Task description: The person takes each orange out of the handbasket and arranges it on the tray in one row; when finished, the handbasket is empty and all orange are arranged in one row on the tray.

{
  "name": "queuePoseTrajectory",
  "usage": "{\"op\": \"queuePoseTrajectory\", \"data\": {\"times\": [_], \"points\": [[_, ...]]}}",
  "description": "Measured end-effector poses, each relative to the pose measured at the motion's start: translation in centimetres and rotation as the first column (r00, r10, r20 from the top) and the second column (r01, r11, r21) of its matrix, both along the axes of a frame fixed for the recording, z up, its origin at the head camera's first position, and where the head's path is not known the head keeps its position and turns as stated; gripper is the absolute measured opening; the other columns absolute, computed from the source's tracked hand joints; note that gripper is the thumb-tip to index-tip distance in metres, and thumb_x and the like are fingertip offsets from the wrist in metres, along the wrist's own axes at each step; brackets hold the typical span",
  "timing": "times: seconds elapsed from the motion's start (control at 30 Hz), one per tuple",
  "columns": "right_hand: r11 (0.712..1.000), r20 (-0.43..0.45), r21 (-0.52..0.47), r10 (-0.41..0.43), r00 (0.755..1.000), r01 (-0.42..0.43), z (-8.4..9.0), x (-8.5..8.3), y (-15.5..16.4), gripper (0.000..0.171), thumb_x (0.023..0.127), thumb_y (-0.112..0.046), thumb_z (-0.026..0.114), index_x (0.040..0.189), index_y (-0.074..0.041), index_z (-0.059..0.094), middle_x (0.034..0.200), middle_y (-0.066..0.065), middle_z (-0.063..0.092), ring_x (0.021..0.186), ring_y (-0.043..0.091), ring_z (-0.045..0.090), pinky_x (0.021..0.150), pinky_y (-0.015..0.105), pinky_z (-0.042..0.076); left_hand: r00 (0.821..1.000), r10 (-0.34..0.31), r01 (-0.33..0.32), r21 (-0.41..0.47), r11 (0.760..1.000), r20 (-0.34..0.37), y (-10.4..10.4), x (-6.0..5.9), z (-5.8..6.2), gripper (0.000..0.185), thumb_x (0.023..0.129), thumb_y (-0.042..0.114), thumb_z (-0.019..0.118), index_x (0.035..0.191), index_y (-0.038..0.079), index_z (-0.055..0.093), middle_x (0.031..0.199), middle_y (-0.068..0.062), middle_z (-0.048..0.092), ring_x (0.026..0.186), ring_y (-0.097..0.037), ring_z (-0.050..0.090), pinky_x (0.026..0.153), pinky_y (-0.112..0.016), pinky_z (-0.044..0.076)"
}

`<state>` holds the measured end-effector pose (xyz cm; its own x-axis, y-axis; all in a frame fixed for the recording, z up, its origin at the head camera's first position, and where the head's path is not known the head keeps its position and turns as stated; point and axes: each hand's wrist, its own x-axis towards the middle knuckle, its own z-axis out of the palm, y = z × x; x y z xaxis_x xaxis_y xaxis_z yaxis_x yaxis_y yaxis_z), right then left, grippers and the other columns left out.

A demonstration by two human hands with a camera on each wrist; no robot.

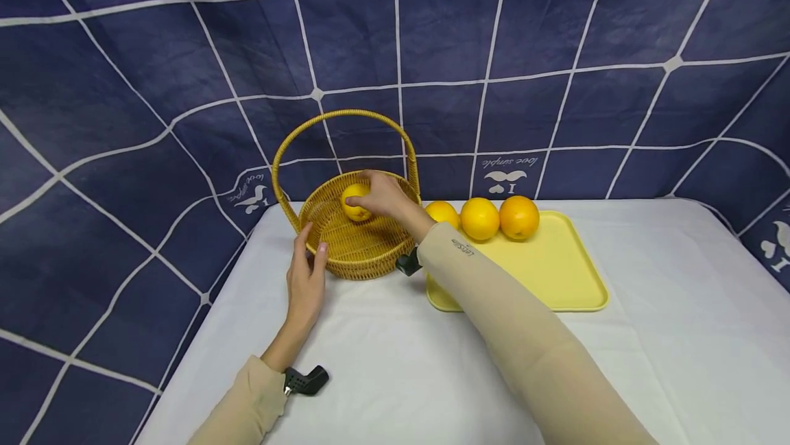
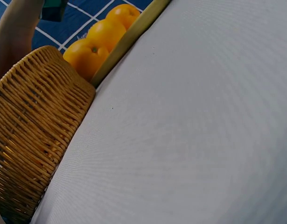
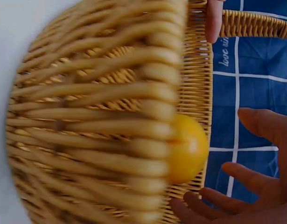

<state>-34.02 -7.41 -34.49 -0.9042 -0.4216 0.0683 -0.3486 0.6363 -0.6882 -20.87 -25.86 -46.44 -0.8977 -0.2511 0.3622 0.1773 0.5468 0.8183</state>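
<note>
A round wicker basket [image 1: 358, 268] with a tall arched handle stands on the white table. At its left side my left hand [image 1: 304, 291] holds the rim; one of its fingers [image 3: 214, 21] lies over the inside of the wall in the right wrist view. An orange [image 1: 354, 191] sits inside the basket. Over it reaches my right hand [image 1: 385, 197]; the right wrist view shows the right hand [image 3: 260, 186] with fingers spread and apart from the orange [image 3: 187, 149]. The left hand is almost wholly outside the left wrist view.
Right of the basket lies a yellow tray [image 1: 543, 273] with several oranges [image 1: 479, 219] in a row along its back edge. My right forearm [image 1: 506, 315] crosses over the tray's left part. A dark blue checked cloth [image 1: 555, 27] hangs behind the table [image 1: 395, 363].
</note>
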Motion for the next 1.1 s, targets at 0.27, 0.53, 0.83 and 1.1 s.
{"op": "queuePoseTrajectory", "data": {"times": [0.27, 0.53, 0.83, 1.1], "points": [[1.0, 0.179, -0.018, 0.006, 0.984, -0.003, 1.3, -1.1, -0.8, 0.07, 0.098, -0.037, 0.073, 0.156, -0.007, 0.05, 0.163, 0.014, 0.046, 0.15, 0.034, 0.042, 0.12, 0.046, 0.043, 1.0, -0.006, 0.006, 0.002, 1.0, 0.002, 0.0, -0.1, 0.3, 0.056, 0.113, 0.044, 0.045, 0.165, 0.03, 0.032, 0.171, -0.004, 0.034, 0.152, -0.034, 0.041, 0.123, -0.057, 0.036], [0.998, 0.2, -0.004, 0.066, 0.977, -0.067, -0.7, -2.2, -0.9, 0.07, 0.098, -0.022, 0.076, 0.16, -0.013, 0.045, 0.155, 0.014, 0.053, 0.133, 0.031, 0.054, 0.11, 0.041, 0.049, 1.0, -0.011, 0.011, 0.023, 1.0, -0.001, 0.5, -0.3, 0.2, 0.056, 0.112, 0.044, 0.047, 0.165, 0.03, 0.033, 0.171, -0.001, 0.034, 0.151, -0.031, 0.042, 0.123, -0.055, 0.037], [0.994, 0.161, 0.05, 0.083, 0.983, -0.092, -1.1, -1.5, -2.1, 0.069, 0.093, -0.015, 0.081, 0.155, -0.012, 0.05, 0.142, 0.016, 0.057, 0.126, 0.033, 0.052, 0.099, 0.041, 0.054, 1.0, 0.007, -0.007, 0.022, 1.0, 0.014, 0.2, 0.2, 0.1, 0.056, 0.112, 0.043, 0.047, 0.164, 0.028, 0.033, 0.17, -0.002, 0.036, 0.142, -0.033, 0.048, 0.12, -0.057, 0.038], [0.994, 0.125, 0.08, 0.068, 0.99, -0.079, -0.7, -0.6, -1.6, 0.061, 0.088, -0.016, 0.084, 0.144, -0.013, 0.058, 0.136, 0.012, 0.059, 0.124, 0.03, 0.05, 0.095, 0.038, 0.054, 1.0, 0.021, -0.021, 0.002, 1.0, 0.013, 0.2, 0.1, 0.0, 0.056, 0.112, 0.044, 0.046, 0.164, 0.029, 0.033, 0.17, -0.001, 0.036, 0.15, -0.031, 0.043, 0.124, -0.056, 0.035]]}}
